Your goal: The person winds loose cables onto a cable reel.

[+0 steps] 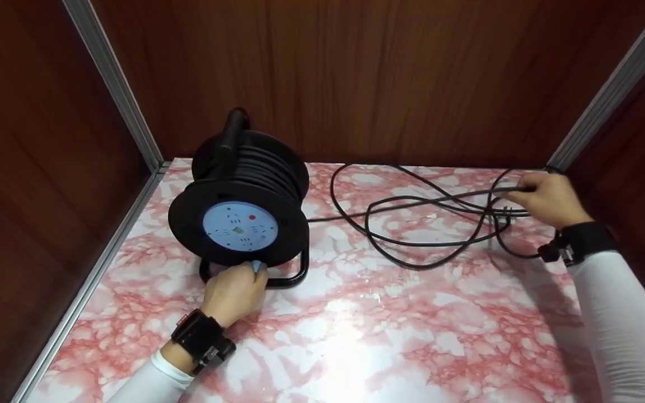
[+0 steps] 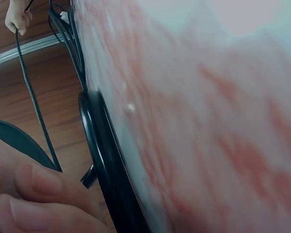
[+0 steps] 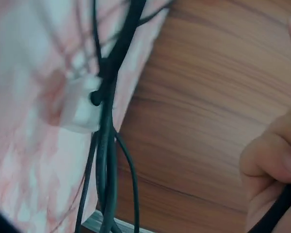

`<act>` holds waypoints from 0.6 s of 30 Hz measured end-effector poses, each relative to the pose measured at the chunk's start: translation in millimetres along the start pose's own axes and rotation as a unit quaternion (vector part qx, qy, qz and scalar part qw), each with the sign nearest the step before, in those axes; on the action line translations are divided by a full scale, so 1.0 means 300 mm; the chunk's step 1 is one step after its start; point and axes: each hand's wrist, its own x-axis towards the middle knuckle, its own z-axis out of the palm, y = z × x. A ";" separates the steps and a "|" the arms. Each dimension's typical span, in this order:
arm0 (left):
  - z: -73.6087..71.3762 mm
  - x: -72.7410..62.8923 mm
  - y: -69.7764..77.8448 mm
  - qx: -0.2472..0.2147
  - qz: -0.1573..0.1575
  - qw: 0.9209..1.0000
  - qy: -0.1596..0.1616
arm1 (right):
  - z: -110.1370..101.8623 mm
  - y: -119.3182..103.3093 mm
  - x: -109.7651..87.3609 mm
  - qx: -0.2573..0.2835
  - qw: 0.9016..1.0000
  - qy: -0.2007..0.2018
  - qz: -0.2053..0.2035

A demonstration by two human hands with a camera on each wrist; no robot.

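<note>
A black cable reel [image 1: 238,193] with a pale blue socket face [image 1: 241,226] stands on its tubular stand at left. My left hand [image 1: 235,294] pinches a small bluish knob [image 1: 256,265] at the lower rim of the reel; in the left wrist view its curled fingers [image 2: 43,199] show beside the black stand tube [image 2: 111,170]. At the far right, my right hand [image 1: 552,198] grips the black cable [image 1: 468,194], lifted off the table and running back toward the reel. The right wrist view shows curled fingers [image 3: 276,160] round the cable.
Loose loops of cable [image 1: 417,266] lie on the red-and-white marbled table [image 1: 356,336] right of the reel. A whitish plug [image 3: 82,104] lies among them, near the right hand. Brown wood-grain panels [image 1: 345,84] with metal corner strips [image 1: 112,78] enclose the back and sides.
</note>
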 end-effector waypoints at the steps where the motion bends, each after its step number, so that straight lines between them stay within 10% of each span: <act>1: -0.004 0.003 -0.004 -0.016 -0.026 1.000 -0.007 | 0.004 0.002 -0.003 0.000 1.000 -0.015 0.008; 7: -0.045 0.006 -0.047 -0.019 -0.038 0.998 -0.044 | 0.028 0.001 -0.023 -0.017 0.986 -0.155 0.052; 14: -0.116 -0.013 -0.109 -0.031 -0.098 0.993 -0.059 | -0.017 -0.089 -0.002 0.024 0.996 -0.082 0.032; 18: -0.149 -0.020 -0.127 -0.038 -0.117 0.991 -0.060 | 0.005 -0.096 -0.001 0.012 0.989 -0.146 0.036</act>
